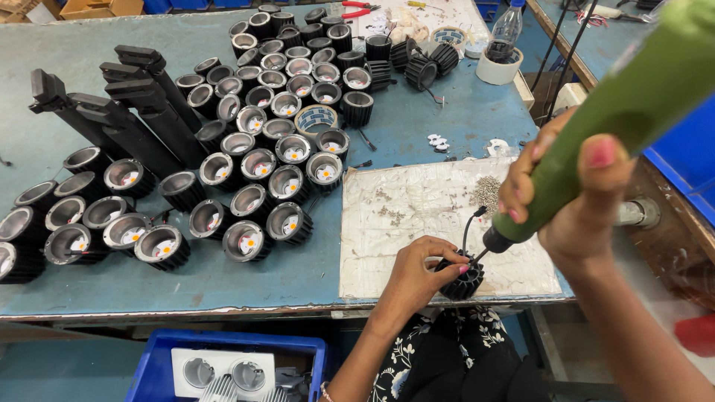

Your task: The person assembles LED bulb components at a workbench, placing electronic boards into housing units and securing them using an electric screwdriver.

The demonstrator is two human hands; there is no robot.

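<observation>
My left hand point(417, 275) grips a black finned lamp housing point(463, 283) near the front edge of the blue table, on a worn white sheet point(417, 216). My right hand point(562, 197) is wrapped around a green electric screwdriver point(611, 126), which slants down to the left. Its dark tip point(488, 246) meets the top of the housing. A thin black wire point(469, 223) curls up from the housing. A small heap of screws point(486, 192) lies on the sheet just beyond the tool.
Many round lamp housings with reflectors point(257, 164) cover the table's left and middle. Long black track fittings point(126, 112) lie at the left. A tape roll point(497, 67), a bottle point(506, 33) and red pliers point(357, 9) sit at the back. A blue bin point(223, 365) stands below the table.
</observation>
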